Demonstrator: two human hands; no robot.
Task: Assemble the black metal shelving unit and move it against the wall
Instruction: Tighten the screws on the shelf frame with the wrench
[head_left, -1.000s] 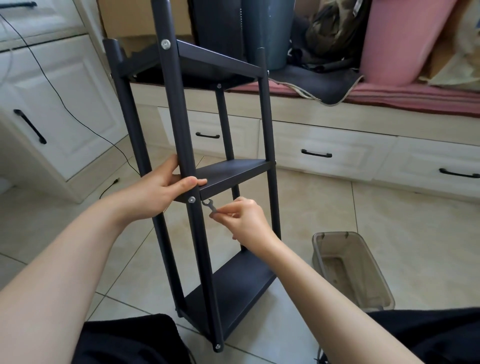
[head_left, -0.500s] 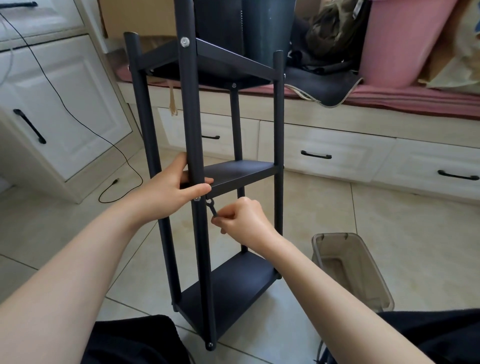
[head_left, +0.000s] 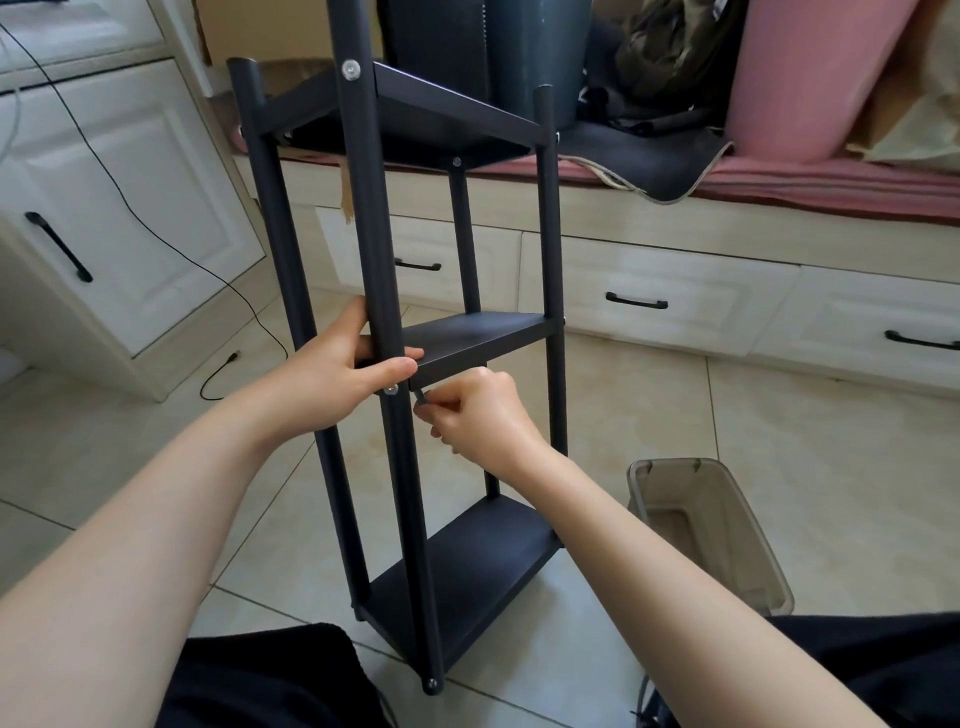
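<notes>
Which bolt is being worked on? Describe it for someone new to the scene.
Find the black shelf unit on the tile floor, then its nearest post. The bolt sits at middle-shelf height, just under the left hand's thumb; the top bolt has no hand near.

Both forearms are bare from the lower frame edge to the wrists, with no sleeve showing on either. The left hand (head_left: 332, 379) and right hand (head_left: 483, 415) are bare too, the fingers (head_left: 400, 366) with short, plain nails. Black cloth (head_left: 270, 680) covers both legs along the bottom edge.
</notes>
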